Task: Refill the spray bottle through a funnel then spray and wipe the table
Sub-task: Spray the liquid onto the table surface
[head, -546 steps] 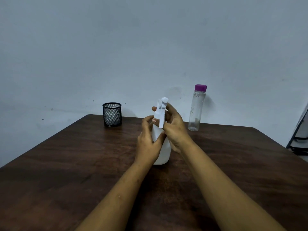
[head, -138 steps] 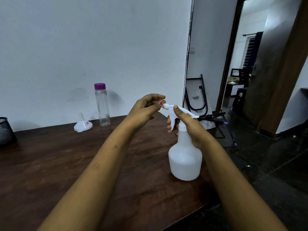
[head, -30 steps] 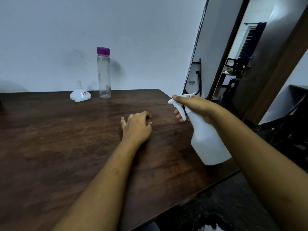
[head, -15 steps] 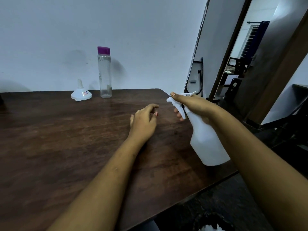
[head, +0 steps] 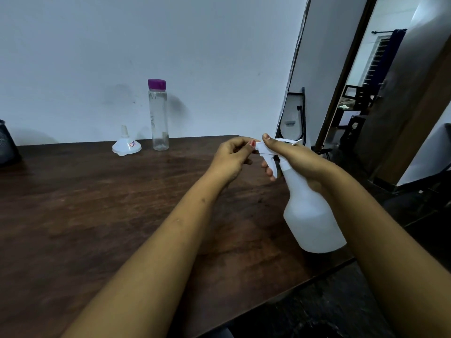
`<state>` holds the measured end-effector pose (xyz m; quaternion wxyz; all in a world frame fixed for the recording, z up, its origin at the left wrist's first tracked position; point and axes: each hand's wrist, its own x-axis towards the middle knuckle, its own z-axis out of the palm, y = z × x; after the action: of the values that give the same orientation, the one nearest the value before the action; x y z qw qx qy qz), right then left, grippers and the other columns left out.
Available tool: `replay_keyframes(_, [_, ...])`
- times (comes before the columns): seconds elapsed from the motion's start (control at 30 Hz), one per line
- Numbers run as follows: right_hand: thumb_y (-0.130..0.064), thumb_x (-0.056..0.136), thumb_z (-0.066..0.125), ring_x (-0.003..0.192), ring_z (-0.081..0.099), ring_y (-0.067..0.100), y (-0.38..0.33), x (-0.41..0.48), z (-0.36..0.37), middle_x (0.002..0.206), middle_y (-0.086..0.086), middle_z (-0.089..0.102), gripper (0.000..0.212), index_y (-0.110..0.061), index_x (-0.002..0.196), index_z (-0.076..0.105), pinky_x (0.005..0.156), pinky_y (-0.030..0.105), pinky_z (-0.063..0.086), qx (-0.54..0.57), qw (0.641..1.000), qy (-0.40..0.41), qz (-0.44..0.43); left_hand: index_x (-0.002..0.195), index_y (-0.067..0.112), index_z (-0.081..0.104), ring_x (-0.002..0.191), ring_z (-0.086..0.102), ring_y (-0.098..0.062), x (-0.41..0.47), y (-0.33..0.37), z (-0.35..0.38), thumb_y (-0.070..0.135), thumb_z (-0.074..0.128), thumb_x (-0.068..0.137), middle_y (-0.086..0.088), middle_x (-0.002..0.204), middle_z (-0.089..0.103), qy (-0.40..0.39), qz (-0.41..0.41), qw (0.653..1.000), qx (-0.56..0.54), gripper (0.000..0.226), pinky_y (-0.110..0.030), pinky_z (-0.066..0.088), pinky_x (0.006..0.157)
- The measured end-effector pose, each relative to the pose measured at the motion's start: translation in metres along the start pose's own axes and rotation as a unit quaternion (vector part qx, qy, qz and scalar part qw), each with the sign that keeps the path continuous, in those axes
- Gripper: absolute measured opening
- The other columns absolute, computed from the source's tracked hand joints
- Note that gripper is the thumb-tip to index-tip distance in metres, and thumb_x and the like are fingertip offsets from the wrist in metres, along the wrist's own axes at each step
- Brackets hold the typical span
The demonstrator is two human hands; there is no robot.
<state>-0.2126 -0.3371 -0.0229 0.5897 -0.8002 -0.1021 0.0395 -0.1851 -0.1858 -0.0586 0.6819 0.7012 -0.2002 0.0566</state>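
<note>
Far left on the table, cut by the frame, is a dark cup. At the table's back edge the funnel sits mouth down, and the capped bottle stands upright at that same edge, looking almost drained.

My left hand, above the table's right half, has its fingers curled and pinches the nozzle. The sprayer is upright at the table's right front edge. I cannot tell whether its base rests on the wood or hangs just over it. My right hand grips its neck, 1 finger laid along the top of the head and others curled at the trigger.

I judge this to be setting the nozzle before spraying. I would twist it in small turns and keep the right hand firm so only the tip rotates. The trigger should stay unsqueezed while fingertips cover the outlet, and then I would aim at the tabletop, not past its edge.

The funnel carries 1 small sticker with red and blue marks, too small to read. Faint marks near the bottle's shoulder are also illegible. The sprayer shows no label.
</note>
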Motion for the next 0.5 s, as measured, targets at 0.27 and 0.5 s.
replay_keyframes(0.27, [-0.051, 0.093, 0.047, 0.057, 0.06, 0.015, -0.003, -0.005, 0.0, 0.067, 0.007, 0.062, 0.044, -0.012, 0.088, 0.067, 0.057, 0.026, 0.052, 0.005, 0.999, -0.019, -0.025, 0.065, 0.014, 0.05, 0.053, 0.043, -0.01, 0.013, 0.011, 0.004, 0.043, 0.04, 0.097, 0.004, 0.056, 0.046, -0.012, -0.072, 0.996, 0.043, 0.045, -0.027, 0.038, 0.066])
replay_keyframes(0.5, [-0.057, 0.09, 0.048, 0.06, 0.059, 0.019, -0.002, -0.004, -0.001, 0.068, 0.008, 0.062, 0.047, -0.014, 0.089, 0.067, 0.061, 0.028, 0.051, 0.003, 0.999, -0.026, -0.032, 0.053, 0.014, 0.041, 0.061, 0.051, -0.017, 0.018, 0.018, 0.005, 0.052, 0.034, 0.096, -0.001, 0.055, 0.044, -0.013, -0.104, 0.988, 0.112, 0.057, -0.028, 0.037, 0.065])
